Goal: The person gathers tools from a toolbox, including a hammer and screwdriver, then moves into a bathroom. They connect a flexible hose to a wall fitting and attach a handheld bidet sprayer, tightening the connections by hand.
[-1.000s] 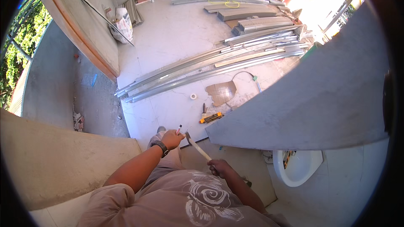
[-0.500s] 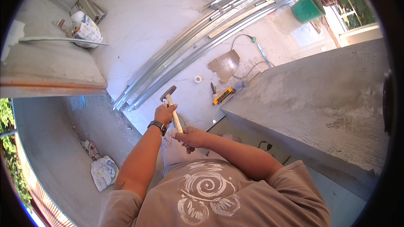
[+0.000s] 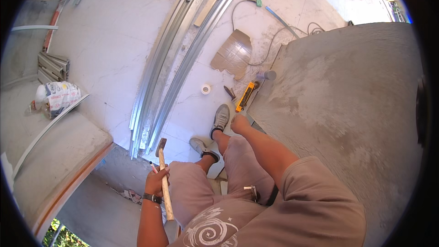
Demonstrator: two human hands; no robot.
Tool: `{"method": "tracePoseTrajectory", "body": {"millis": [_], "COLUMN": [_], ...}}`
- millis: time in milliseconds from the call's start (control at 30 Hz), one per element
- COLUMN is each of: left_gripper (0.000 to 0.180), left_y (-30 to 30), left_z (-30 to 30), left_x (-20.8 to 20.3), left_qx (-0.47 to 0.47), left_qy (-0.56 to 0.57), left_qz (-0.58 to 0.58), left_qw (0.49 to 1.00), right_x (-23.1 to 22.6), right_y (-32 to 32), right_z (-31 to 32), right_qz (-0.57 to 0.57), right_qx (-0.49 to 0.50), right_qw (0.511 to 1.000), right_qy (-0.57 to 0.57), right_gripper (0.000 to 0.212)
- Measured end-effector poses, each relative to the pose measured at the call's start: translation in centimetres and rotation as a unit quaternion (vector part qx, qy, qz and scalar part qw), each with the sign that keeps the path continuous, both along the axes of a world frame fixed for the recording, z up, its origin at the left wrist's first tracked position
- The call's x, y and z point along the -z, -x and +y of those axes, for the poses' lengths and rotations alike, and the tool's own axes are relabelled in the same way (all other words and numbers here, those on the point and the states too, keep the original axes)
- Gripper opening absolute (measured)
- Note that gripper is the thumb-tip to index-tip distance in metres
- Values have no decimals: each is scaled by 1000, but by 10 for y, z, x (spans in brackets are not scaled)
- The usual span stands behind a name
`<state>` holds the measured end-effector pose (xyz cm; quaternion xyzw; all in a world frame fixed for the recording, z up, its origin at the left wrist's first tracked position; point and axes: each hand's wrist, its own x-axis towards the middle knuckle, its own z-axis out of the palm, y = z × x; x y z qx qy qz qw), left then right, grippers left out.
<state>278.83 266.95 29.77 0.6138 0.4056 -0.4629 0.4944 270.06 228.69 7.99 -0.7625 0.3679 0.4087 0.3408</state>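
My left hand (image 3: 156,181) is closed round the wooden handle of a hammer (image 3: 166,191), its metal head pointing away from me. A slim marker pen (image 3: 153,167) pokes out from the same hand. My right hand (image 3: 238,123) reaches forward beside the edge of the grey concrete block (image 3: 347,91), its fingers turned away and hidden. Just past it on the floor lie a yellow tool (image 3: 245,97), perhaps a level or a caulking gun, and a dark-handled scraper or brush (image 3: 229,92). A roll of white tape (image 3: 206,89) is a little to the left.
Long metal profiles (image 3: 178,59) stretch across the tiled floor. A broken piece of cardboard (image 3: 232,55) and a cable with a green plug (image 3: 259,2) lie beyond. At left, a white sack (image 3: 63,96) sits near a ledge with an orange-brown edge (image 3: 77,183). My shoes (image 3: 221,118) stand on tile.
My right hand has let go of the hammer handle and moved right and forward to the concrete block. The left hand has lowered with the hammer. The view has turned, and my legs now show.
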Motion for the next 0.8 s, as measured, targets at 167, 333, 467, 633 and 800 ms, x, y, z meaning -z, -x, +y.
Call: {"method": "tracePoseTrajectory", "body": {"millis": [167,333,467,633,800], "left_gripper": [26,22,29,31,25], "left_y": [-23,-7,7,10,-7], "left_z": [-51,-76,-81,-83,-89], "left_x": [130,238,285,308,277], "left_qx": [30,155,292,397,291], "left_qy": [-20,2,8,13,-13], "left_qz": [58,124,123,96,127], "left_qw": [998,980,948,913,948], "right_x": [167,280,337,380,331], "right_y": [-8,-28,-47,-59,-62], "right_z": [-43,-72,-69,-70,-66], "right_qz": [-6,51,18,25,-91], "right_qx": [29,109,40,-5,0], "right_qw": [998,989,985,978,974], "right_qy": [51,87,165,207,205], "right_gripper": [22,23,25,28,25]}}
